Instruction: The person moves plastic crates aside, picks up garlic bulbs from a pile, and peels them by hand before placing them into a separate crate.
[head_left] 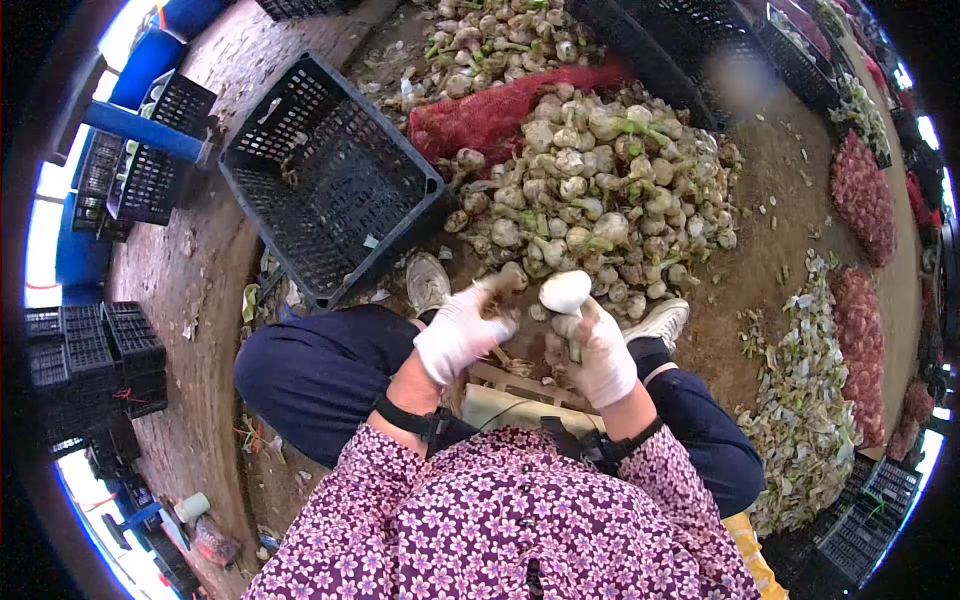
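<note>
Seated person, viewed from above. Right hand [603, 352], in a white glove, has its fingers clamped on a white bulb [566, 291], held above the knees just short of the pile [600, 190]. Left hand [460, 332], also gloved, sits close beside the bulb; its fingers are curled together, and whether they touch the bulb cannot be told.

Floor [780, 180]: packed brown earth, littered with dry skins and scraps. The pile of unpeeled bulbs with green stalks lies on it directly ahead of the feet. A red mesh sack [490, 112] lies across the pile's far left side. An empty black crate [330, 180] stands tilted at the left, touching the pile's edge. A heap of pale peelings [805, 400] lies on the floor to the right, well apart from the hands. Filled red sacks [862, 195] line the far right. More black crates [90, 355] are stacked at the left edge, with blue drums [150, 60] behind them.

Daylight enters at the left margin. A low wooden seat [510, 380] shows between the knees.
</note>
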